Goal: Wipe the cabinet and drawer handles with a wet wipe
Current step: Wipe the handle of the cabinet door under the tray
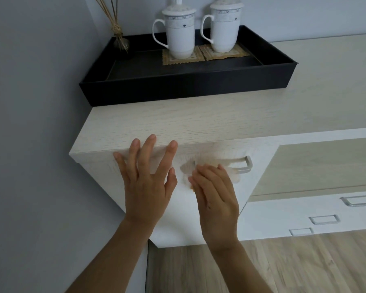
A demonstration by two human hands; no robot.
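Head view: L hand point(147, 178) is up against the top front edge of the pale wood cabinet point(199, 121). Its fingers are spread apart and straight, the tips lie over the edge onto the top, and it grips nothing.

R hand point(216, 199) is just right of the L hand and a bit lower, back of hand to the camera. Its fingers are together and near straight, and they press the wet wipe point(187, 167) flat onto the cabinet front. The thumb is mostly hidden, so can't tell if it pinches the wipe.

The wipe is motion-blurred. It shows as a whitish smear poking out left of the R fingertips and again on their right side.

The metal handle point(249, 162) runs under the R hand's fingers. Only its right end sticks out, just right of that hand.

Above both hands, further back on the cabinet top, sits a black tray point(188, 89). Two white lidded mugs point(180, 34) stand in it on tan mats point(167, 60). A tied bunch of dried stems point(117, 32) is at the tray's back left corner.

Well right of the R hand and lower there are three more drawer handles point(359, 200) on white fronts.

Wood floor point(262, 267) lies below the R wrist. Grey wall point(30, 102) is left of the L hand.
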